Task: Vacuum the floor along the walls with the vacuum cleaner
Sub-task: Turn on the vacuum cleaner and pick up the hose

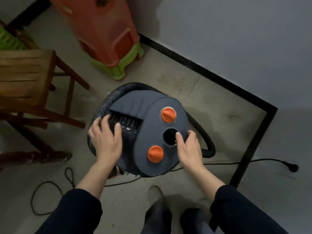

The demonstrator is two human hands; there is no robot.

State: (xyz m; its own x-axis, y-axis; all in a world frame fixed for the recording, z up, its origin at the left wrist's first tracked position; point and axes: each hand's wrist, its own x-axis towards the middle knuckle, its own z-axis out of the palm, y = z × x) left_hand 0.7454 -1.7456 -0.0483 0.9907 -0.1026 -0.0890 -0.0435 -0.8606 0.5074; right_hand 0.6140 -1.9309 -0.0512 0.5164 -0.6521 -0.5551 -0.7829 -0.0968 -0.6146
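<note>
A dark grey canister vacuum cleaner [140, 105] stands on the floor near a wall corner. Its top carries two orange knobs [168, 114] and a round black opening [170, 137]. A ribbed hose [104, 103] curves round its left side and a black hose [205, 141] loops on the right. My left hand [105, 138] lies on the vacuum's left side, fingers spread over the vent slats. My right hand [190, 147] rests on the right edge of the top, thumb at the rim of the opening.
A wooden chair [27, 78] stands at the left. Stacked orange and green plastic stools [108, 41] stand at the back by the wall. The black power cord [50, 196] loops over the floor, its plug [293, 167] lying at the right. A black skirting [202, 68] lines the walls.
</note>
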